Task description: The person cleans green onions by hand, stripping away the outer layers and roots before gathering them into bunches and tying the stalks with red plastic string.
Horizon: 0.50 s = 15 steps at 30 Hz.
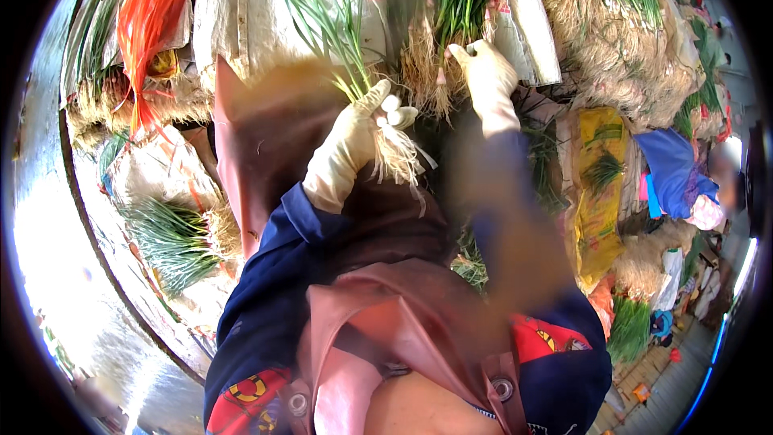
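Just above the middle of the view, the gloved left hand (354,149) is clenched around a small bunch of green onions (346,48), gripping it where the green stalks meet the pale roots; the leaves fan out toward 11 o'clock and the stringy roots hang below the fist toward 5 o'clock. At about 1 o'clock from it, the gloved right hand (487,80) reaches into a larger heap of onions (439,40), its fingers curled onto the rooty stems, though whether they actually pinch one I cannot tell. Both sleeves are dark blue, and a brownish-pink apron (378,330) fills the lower centre. The ground all around is crowded with produce: a big mound of root-matted onions (620,40) at 2 o'clock, worn pale sacks (241,8) at 11 o'clock, a loose sheaf of orange-red strings (149,16) at 10 o'clock, and another onion bundle (173,238) lying at 8 o'clock. A yellow sack (600,185) lies at 3 o'clock, with a blue cloth (672,169) just beside it. Bright, wet-looking pavement (48,258) curves along the 9 o'clock edge, in open daylight.
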### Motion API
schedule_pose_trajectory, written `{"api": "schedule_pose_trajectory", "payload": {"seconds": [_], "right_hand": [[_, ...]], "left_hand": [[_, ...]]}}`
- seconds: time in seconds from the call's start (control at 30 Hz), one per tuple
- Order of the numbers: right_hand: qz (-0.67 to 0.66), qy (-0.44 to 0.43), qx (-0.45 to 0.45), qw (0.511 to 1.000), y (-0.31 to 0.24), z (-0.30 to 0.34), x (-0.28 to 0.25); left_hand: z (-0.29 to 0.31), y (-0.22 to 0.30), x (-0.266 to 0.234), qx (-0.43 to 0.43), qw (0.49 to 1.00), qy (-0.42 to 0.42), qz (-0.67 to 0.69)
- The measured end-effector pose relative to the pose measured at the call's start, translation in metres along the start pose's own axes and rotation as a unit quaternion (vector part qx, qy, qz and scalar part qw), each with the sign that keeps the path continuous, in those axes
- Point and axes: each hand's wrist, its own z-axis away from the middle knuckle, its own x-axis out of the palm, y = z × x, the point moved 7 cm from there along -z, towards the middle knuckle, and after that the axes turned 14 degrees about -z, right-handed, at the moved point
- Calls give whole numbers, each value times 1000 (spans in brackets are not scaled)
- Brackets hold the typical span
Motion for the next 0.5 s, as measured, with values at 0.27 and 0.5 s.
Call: {"api": "schedule_pose_trajectory", "payload": {"seconds": [0.27, 0.5], "right_hand": [[-387, -248, -103, 882, -23, 53, 37], [-337, -169, -1, 926, -25, 53, 40]], "left_hand": [[-27, -11, -17, 84, 978, 60, -181], [-14, -16, -1, 84, 948, 104, -290]]}}
